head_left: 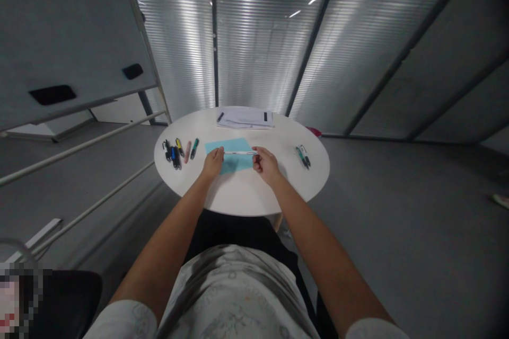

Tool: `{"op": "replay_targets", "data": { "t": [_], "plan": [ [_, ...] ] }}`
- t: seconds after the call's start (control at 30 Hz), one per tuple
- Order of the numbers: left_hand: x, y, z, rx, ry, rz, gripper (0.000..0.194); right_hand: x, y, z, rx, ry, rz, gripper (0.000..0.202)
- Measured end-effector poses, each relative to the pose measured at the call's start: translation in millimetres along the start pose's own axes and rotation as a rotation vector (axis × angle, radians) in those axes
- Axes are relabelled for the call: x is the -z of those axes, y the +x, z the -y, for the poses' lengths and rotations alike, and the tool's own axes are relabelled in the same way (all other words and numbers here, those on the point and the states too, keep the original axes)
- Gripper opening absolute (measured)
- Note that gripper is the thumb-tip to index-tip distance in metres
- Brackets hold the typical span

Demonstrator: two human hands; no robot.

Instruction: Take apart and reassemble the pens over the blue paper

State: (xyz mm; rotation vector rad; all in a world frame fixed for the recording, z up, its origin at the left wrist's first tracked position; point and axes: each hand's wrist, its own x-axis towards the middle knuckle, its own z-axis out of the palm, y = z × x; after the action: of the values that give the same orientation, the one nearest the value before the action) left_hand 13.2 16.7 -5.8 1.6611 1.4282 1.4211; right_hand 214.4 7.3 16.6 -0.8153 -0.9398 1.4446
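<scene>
A slim white pen (238,153) is held level between both hands, over a light blue sheet (242,144) on the round table. My left hand (214,161) is closed, pinching the pen's left end. At the other end my right hand (266,163) grips the pen near what looks like its clip, fingers curled. To the left of my left hand lie a green pen (194,148), a pink marker (187,152), a yellow highlighter (180,146) and several dark and blue pens (173,157). Right of my right hand rest green and white pens (303,156).
The white round table (246,198) stands in front of me. Folded white cloth or paper (244,118) lies at its far edge. A whiteboard stand (95,140) rises on the left, and a black chair (71,302) is at lower left. Blinds (254,53) cover the wall behind.
</scene>
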Motion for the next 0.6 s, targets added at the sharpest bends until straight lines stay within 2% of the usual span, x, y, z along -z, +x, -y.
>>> {"op": "replay_targets", "data": {
  "t": [0.17, 0.4, 0.6],
  "plan": [
    [-0.4, -1.7, -0.1, 0.016, -0.022, 0.014, 0.043, -1.9, 0.3, 0.3, -0.015, 0.034, -0.079, 0.028],
    [1.3, -3.6, -3.6, 0.003, 0.010, -0.004, 0.043, -1.7, 0.8, -1.3, -0.019, 0.037, -0.079, 0.033],
    [2.5, -4.5, -3.5, -0.004, 0.014, -0.014, 0.043, -2.8, -0.2, 2.2, -0.041, 0.082, -0.120, 0.025]
  ]
}}
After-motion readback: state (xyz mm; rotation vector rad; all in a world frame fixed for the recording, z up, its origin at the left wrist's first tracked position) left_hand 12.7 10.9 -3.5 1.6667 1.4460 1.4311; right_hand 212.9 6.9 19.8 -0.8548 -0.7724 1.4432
